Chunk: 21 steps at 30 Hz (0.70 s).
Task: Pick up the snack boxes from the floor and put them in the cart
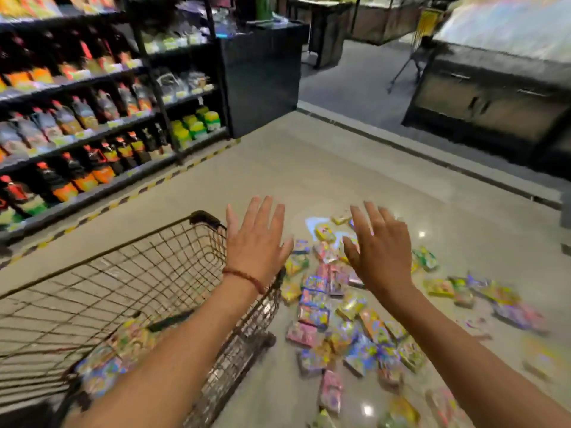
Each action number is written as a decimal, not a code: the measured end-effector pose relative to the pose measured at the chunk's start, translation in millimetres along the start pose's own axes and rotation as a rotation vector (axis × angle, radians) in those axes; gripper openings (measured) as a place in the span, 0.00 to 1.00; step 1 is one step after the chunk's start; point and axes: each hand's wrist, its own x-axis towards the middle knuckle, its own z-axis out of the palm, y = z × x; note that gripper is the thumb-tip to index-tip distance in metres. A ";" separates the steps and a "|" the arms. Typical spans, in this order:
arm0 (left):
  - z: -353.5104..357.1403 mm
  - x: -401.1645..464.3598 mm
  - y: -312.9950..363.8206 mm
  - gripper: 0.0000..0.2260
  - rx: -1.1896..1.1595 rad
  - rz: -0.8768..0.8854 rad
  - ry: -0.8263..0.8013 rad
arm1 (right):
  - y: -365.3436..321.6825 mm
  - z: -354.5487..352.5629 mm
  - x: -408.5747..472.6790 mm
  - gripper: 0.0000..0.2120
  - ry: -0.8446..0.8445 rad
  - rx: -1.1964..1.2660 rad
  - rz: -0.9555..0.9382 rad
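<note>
Beside cart (197,223) | left hand (256,242), right hand (381,251) — both spread, empty | nearest snack boxes (315,304) to be gathered first — lifted clear of rim

Snack boxes (312,316) in pink, yellow, blue and green, dark wire cart (92,291), pale shiny floor (309,168), red bracelet (245,278), yellow-black striped line (148,188)

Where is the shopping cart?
In the head view the wire shopping cart stands at the lower left, under the left hand, between the shelves of bottles and the snack boxes on the floor.
</note>
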 end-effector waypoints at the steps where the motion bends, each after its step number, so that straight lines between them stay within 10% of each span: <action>1: 10.8 -5.8 21.0 0.25 -0.015 0.025 -0.025 | 19.6 4.6 -18.8 0.25 -0.012 0.000 0.028; 21: 399.1 -286.0 173.0 0.28 -0.073 0.186 -0.542 | 143.7 319.7 -399.3 0.32 -0.531 0.040 0.380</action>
